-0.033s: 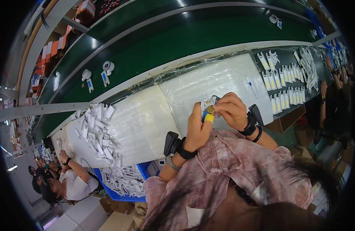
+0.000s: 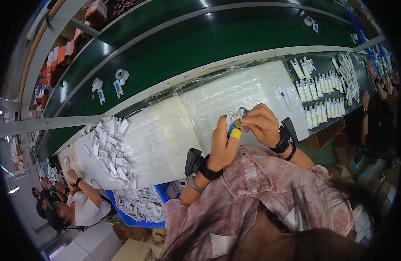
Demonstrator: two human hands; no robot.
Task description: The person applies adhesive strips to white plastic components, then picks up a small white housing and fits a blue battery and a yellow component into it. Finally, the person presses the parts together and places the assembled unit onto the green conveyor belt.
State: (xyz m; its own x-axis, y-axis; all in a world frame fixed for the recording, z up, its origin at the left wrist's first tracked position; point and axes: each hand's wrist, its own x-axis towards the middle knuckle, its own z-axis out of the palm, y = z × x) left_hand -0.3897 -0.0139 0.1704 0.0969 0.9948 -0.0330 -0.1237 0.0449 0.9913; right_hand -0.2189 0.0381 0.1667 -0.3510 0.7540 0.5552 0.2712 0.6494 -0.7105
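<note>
Above the sheeted bench, my left hand [image 2: 223, 145] is closed around a small white plastic part [image 2: 231, 117]. A blue and yellow piece [image 2: 235, 134] sticks out beside its thumb, and I cannot tell whether it is joined to the white part. Fingertips of my right hand [image 2: 262, 125] are pinched together against the same work. Between the hands shows a small brass-coloured piece [image 2: 238, 124], which the right fingers seem to grip. My fingers hide much of these parts.
A pile of white plastic parts [image 2: 109, 150] lies left, above a full blue bin [image 2: 159, 224]. Rows of white-and-yellow parts [image 2: 316, 89] stand right. Beyond runs a green conveyor [image 2: 187, 56] with several round white pieces. A co-worker [image 2: 89, 204] sits left; other people's hands show far right.
The blue and yellow piece has tilted slightly between my hands. Both hands keep almost the same place and grip.
</note>
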